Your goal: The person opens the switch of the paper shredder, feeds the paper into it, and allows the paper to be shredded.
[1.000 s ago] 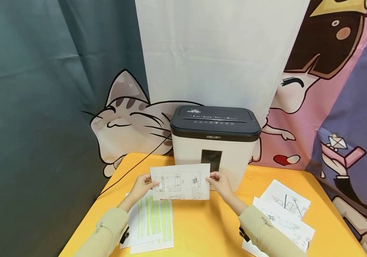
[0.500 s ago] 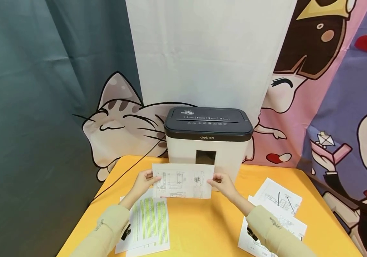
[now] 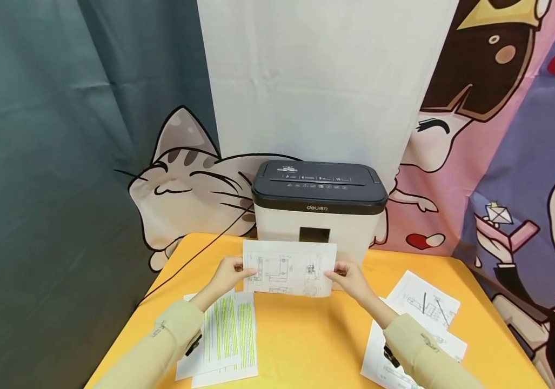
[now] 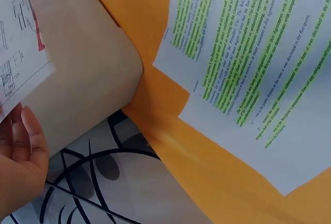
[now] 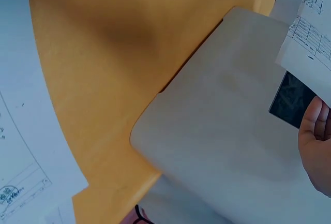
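Observation:
A sheet of paper (image 3: 289,268) printed with a technical drawing is held up by both hands in front of the paper shredder (image 3: 277,222). My left hand (image 3: 228,275) pinches its left edge, thumb on the near face. On the opposite edge, my right hand (image 3: 350,278) pinches it the same way. The sheet stands below the shredder's dark top, where a long slot (image 3: 317,182) runs across, and covers part of the front window (image 3: 314,234). In the left wrist view, a red mark shows along one edge of the sheet (image 4: 23,43).
Papers with green-highlighted text (image 3: 223,340) lie on the yellow tabletop (image 3: 301,346) at left. Several sheets of drawings (image 3: 425,302) overlap at right, partly under the right sleeve. A black cord (image 3: 194,256) runs from the shredder to the table's left edge. Printed curtains hang behind.
Both hands have carried the sheet slightly up and to the right, and it now sits more level. The head view has shifted a little. The shredder and the table papers stay put.

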Demonstrator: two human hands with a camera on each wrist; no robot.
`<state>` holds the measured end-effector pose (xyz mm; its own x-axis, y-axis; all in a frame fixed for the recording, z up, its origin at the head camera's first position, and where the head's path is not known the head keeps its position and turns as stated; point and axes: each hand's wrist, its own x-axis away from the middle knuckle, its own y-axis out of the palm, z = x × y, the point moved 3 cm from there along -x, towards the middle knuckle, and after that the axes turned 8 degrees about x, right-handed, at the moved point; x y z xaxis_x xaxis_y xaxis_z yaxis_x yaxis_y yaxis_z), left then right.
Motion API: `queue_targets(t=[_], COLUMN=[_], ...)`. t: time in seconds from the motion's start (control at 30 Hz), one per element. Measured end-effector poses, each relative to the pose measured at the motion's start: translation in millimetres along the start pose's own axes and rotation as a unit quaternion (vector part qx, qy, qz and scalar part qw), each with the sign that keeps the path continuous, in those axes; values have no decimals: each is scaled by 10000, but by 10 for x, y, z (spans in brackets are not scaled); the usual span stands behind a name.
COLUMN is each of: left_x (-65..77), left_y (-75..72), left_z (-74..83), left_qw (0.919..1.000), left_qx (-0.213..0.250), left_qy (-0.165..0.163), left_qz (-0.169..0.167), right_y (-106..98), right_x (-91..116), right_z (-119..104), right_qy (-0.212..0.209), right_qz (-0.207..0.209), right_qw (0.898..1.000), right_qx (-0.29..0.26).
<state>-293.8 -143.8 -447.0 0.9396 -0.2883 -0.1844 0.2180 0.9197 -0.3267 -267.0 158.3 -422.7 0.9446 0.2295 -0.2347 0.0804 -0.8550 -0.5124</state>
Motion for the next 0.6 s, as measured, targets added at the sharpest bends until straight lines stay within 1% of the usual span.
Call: queue_targets(t=[0.13,0.27,0.37,0.43,0.5,0.6], left_x=[-53,-121,-160,-177,-194,-221], left_y=[16,10,17,30,45,56], left_z=[76,157,200,226,243,278], left_qw=[9999,9998,9996,9994,9995,10000], left_qx=[-153,-129,-72,-43,39,39], left_qy=[48,101,93,115,82,35], left_qz=[-24,-149,-269,-339,-319,-56], right_y=[-52,-120,-204,-265,-320,-382], right_x=[-26,-101,-147,-166,-182,-182], right_z=[54,200,258,240,202,74], right_qy=[-3,-36,-52,-101,-103,-223], right_qz=[-55,-76,21,101,234,321], right_qw=[9999,9995,9990,9987,9983,9979], right_qx=[122,299,434,494,523,514])
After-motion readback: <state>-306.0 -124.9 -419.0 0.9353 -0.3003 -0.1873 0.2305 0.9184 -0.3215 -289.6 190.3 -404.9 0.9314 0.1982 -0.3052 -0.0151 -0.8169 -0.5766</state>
